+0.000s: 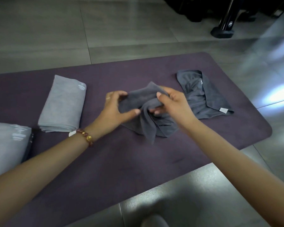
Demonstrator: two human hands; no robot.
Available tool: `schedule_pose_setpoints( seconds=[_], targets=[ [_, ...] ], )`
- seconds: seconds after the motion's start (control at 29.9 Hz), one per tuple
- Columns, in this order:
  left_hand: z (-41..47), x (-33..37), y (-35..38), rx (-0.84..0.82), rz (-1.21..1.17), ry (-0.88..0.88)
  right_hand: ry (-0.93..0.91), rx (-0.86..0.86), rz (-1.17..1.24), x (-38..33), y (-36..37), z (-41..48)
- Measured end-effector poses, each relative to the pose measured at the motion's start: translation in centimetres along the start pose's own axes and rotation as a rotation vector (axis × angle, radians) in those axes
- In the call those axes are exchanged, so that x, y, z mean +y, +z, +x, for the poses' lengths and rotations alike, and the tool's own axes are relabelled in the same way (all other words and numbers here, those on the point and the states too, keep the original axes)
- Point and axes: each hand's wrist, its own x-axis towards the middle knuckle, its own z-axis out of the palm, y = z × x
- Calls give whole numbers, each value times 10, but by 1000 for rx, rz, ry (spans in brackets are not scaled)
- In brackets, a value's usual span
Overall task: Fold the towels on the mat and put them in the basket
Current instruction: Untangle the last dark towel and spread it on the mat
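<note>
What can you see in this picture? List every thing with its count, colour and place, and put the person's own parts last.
mat: one, dark purple, flat on the floor.
floor: grey tiles, all around the mat.
held towel: one, dark grey, crumpled, middle of the mat.
loose towel: one, dark grey, unfolded, far right of the mat, white tag at one corner.
folded towel: one, light grey, left part of the mat.
bundle: one, light grey, left edge, cut off by the frame.
black stand: one, on the floor, top right.
bracelet: one, red and gold beads, left wrist.
ring: one, pale, left hand.
left hand: grips the held towel.
right hand: grips the held towel.
</note>
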Motion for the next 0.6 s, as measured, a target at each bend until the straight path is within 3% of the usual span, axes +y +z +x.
schedule_pose_setpoints(
  seconds=[0.1,0.17,0.3,0.44,0.6],
  targets=[
    [-13,12,12,-189,-47,2,29,-181,198,-17,8,5],
    [-10,14,17,-97,-112,17,-11,-241,197,-22,13,5],
    [0,16,-1,61,-206,-97,-125,-23,-10,-25,11,10],
    [4,19,-30,57,-198,-85,-122,155,-74,-16,-4,14],
    [7,35,-58,-147,-192,-108,-78,62,-80,-2,-5,15]
  ],
)
